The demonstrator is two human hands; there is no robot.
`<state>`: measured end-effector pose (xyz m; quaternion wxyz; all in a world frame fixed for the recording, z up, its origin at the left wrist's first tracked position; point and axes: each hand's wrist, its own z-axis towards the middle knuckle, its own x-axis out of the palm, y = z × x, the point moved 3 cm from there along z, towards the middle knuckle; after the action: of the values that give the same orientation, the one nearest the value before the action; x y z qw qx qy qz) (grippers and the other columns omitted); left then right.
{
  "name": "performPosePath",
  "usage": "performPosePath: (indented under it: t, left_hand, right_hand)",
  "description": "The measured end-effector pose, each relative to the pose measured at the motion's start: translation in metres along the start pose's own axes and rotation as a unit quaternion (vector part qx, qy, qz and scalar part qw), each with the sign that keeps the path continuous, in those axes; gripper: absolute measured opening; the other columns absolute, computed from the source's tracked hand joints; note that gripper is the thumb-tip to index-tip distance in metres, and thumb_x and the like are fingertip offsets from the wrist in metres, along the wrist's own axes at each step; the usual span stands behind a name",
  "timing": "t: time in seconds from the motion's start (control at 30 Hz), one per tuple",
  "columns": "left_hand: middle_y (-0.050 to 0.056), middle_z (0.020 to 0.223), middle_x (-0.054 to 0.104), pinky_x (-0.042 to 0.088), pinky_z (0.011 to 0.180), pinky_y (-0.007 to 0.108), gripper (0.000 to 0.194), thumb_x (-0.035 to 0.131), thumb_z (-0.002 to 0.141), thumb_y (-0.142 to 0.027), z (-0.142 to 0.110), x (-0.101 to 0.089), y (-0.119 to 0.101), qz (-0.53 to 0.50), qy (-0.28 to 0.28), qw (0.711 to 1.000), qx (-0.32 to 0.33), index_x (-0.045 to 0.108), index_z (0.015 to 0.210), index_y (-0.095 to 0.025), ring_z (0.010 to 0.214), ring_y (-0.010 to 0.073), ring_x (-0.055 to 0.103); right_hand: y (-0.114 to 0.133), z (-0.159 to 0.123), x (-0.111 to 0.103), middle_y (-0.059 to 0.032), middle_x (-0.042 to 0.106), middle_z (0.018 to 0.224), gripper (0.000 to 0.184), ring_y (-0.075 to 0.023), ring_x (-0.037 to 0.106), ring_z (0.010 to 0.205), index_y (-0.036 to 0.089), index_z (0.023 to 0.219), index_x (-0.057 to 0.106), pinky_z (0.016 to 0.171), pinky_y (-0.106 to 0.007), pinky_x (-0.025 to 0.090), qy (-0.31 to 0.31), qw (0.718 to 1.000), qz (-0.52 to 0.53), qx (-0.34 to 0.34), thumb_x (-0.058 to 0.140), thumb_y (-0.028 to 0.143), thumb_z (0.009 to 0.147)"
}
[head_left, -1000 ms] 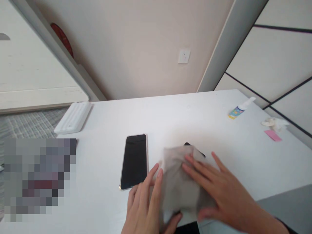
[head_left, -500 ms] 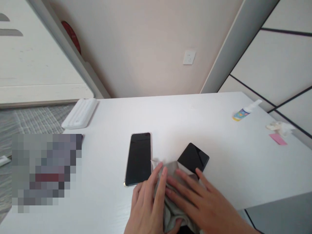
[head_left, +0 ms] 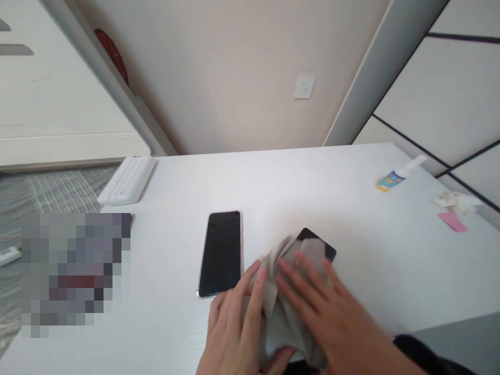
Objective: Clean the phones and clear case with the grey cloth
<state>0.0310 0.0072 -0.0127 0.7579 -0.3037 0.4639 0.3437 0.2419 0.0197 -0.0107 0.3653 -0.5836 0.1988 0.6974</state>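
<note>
Count: two hands, one grey cloth [head_left: 287, 317]. The left hand [head_left: 230, 317] grips the cloth's bunched near side, holding it in place, while the right hand [head_left: 316, 297] lies spread on top, pressing it down onto a black glass-faced slab [head_left: 315, 235] — only the far corner shows. Both hands are close together on the cloth. One smartphone [head_left: 221, 255] lies face up just left of them. Also on the white table [head_left: 312, 192]: one spray bottle [head_left: 392, 177], one pink slip [head_left: 452, 222], one crumpled tissue [head_left: 455, 202].

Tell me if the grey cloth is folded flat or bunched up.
Bunched up: the grey cloth rises in crumpled ridges between the left hand and the right hand.
</note>
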Motion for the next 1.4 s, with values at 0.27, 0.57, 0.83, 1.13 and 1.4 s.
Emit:
performPosePath:
  t: [0.27, 0.57, 0.83, 1.13, 1.4]
  left_hand:
    - [0.024, 0.156, 0.055, 0.045, 0.104, 0.040, 0.096, 0.066, 0.095, -0.042, -0.005, 0.001, 0.002, -0.004, 0.013, 1.000, -0.001, 0.016, 0.167, -0.003, 0.135, 0.0327, 0.058]
    - [0.022, 0.156, 0.056, 0.045, 0.103, 0.039, 0.093, 0.060, 0.096, -0.040, -0.005, 0.003, 0.005, 0.000, 0.015, 1.000, 0.011, 0.014, 0.168, -0.004, 0.134, 0.0312, 0.060]
    - [0.022, 0.154, 0.057, 0.045, 0.104, 0.038, 0.092, 0.059, 0.100, -0.047, -0.004, 0.003, 0.005, 0.003, 0.009, 1.000, 0.005, 0.014, 0.168, -0.005, 0.133, 0.0306, 0.060]
    - [0.023, 0.155, 0.055, 0.045, 0.103, 0.039, 0.094, 0.062, 0.097, -0.047, -0.005, 0.002, 0.005, -0.008, 0.011, 1.000, 0.012, 0.017, 0.167, -0.003, 0.133, 0.0321, 0.059]
    - [0.023, 0.156, 0.054, 0.043, 0.106, 0.040, 0.091, 0.063, 0.097, -0.042, -0.003, -0.001, 0.001, -0.011, 0.017, 1.000, -0.001, 0.019, 0.166, -0.002, 0.134, 0.0327, 0.056]
  right_hand:
    - [-0.002, -0.002, -0.004, -0.0093, 0.033, 0.172, 0.096, -0.0397, 0.004, 0.164, 0.014, 0.163, 0.039, 0.124, -0.058, 0.026, -0.001, 1.000, 0.010, 0.015, 0.048, 0.081, 0.096]
    - [-0.001, 0.003, -0.001, -0.0063, 0.033, 0.172, 0.083, -0.0365, 0.001, 0.164, 0.018, 0.164, 0.038, 0.126, -0.058, 0.030, -0.014, 0.999, 0.037, -0.013, 0.058, 0.066, 0.099]
    - [-0.007, -0.002, 0.000, -0.0046, 0.038, 0.171, 0.087, -0.0402, 0.008, 0.163, 0.019, 0.164, 0.039, 0.126, -0.061, 0.029, -0.004, 0.999, 0.032, 0.009, 0.054, 0.075, 0.098]
    - [-0.011, -0.004, -0.002, -0.0033, 0.037, 0.171, 0.087, -0.0377, 0.009, 0.164, 0.025, 0.165, 0.036, 0.125, -0.063, 0.028, 0.017, 0.997, 0.072, -0.016, 0.055, 0.076, 0.097]
    - [-0.014, 0.001, -0.008, -0.0068, 0.038, 0.170, 0.106, -0.0411, -0.003, 0.163, 0.017, 0.164, 0.039, 0.128, -0.065, 0.007, 0.015, 0.999, 0.034, -0.011, 0.042, 0.092, 0.090]
